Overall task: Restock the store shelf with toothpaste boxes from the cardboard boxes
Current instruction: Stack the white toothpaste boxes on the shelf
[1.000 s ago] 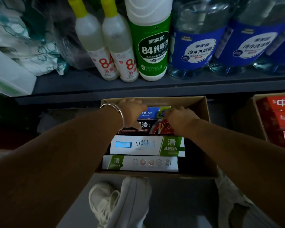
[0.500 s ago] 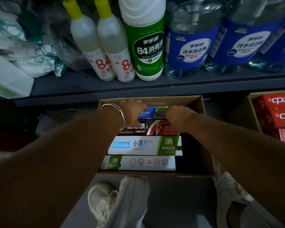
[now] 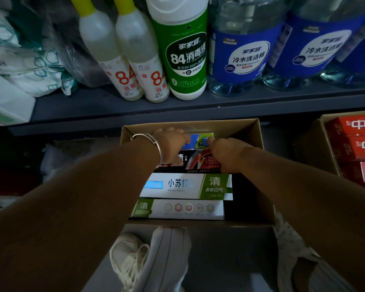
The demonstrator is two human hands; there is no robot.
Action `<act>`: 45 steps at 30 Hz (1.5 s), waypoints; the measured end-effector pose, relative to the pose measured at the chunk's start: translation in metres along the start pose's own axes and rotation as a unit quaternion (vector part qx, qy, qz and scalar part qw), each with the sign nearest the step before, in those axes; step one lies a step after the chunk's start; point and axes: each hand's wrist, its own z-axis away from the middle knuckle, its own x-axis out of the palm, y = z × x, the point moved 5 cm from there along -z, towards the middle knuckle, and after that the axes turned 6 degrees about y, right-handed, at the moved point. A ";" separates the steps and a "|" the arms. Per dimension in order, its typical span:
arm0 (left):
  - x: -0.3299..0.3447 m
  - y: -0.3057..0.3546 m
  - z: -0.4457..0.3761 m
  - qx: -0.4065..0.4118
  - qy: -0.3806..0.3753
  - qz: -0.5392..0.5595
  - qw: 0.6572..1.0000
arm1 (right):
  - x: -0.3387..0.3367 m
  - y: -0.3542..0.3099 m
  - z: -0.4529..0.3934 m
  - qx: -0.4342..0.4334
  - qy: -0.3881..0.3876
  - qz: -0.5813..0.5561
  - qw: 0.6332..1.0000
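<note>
Cardboard open-top brown carton (image 3: 240,131) on the floor under the grey metal shelf (image 3: 135,110) – toothpaste boxes lie flat inside. Left hand (image 3: 171,144) and right hand (image 3: 228,154) both reach the far end, on the blue-green toothpaste box (image 3: 200,140); fingers curl down out of sight, cannot tell if they grip. Box likely light, stiff, glossy – pinch the two short ends

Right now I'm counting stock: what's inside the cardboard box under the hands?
Cardboard box: four toothpaste boxes show, blue, black-red, two white-green. Any layers beneath are hidden.
</note>
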 end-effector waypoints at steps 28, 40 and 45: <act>-0.041 0.023 0.070 0.067 0.080 0.044 0.994 | -0.073 0.011 0.055 0.036 0.088 0.033 0.995; 0.034 0.022 0.055 0.083 0.004 0.049 0.995 | -0.044 0.004 0.026 0.027 0.081 0.012 0.996; 0.038 0.021 0.051 0.075 -0.007 0.026 0.997 | -0.043 -0.004 0.022 0.014 0.084 0.022 0.996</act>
